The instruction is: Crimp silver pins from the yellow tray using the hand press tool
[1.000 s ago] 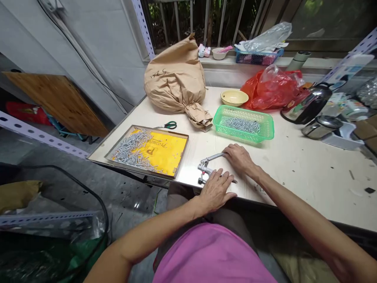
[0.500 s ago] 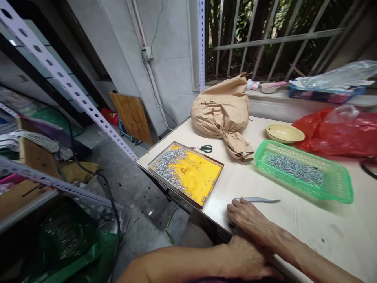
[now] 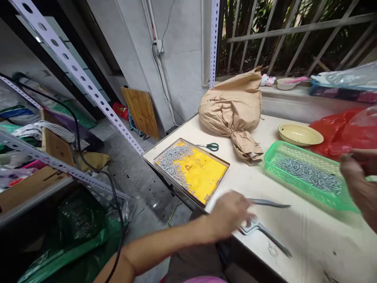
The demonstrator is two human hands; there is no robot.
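Note:
My left hand (image 3: 231,216), smeared by motion, is over the table's front edge with its fingers curled. Its fingertips are close to the pale looped handle of a scissors-like tool (image 3: 273,239); whether they touch it I cannot tell. Just behind lies a slim grey curved tool (image 3: 271,203). At the right edge my right hand (image 3: 361,184) is raised in front of a green plastic basket (image 3: 272,167) of small metal screws or pins (image 3: 309,173). Its thumb and fingers come together; anything between them is hidden. A shallow tray (image 3: 203,203) with a yellow bottom holds more metal pieces (image 3: 175,163).
Green-handled scissors (image 3: 212,147) lie behind the tray. A tied brown paper bag (image 3: 229,106), a cream oval bowl (image 3: 300,135) and a red plastic bag (image 3: 338,131) stand along the back. A perforated metal post (image 3: 88,88) slants up at the left of the table.
My hands, close together at the table edge before, have separated. My right hand is now by the basket, and the scissors-like tool shows on the table. The view has shifted slightly.

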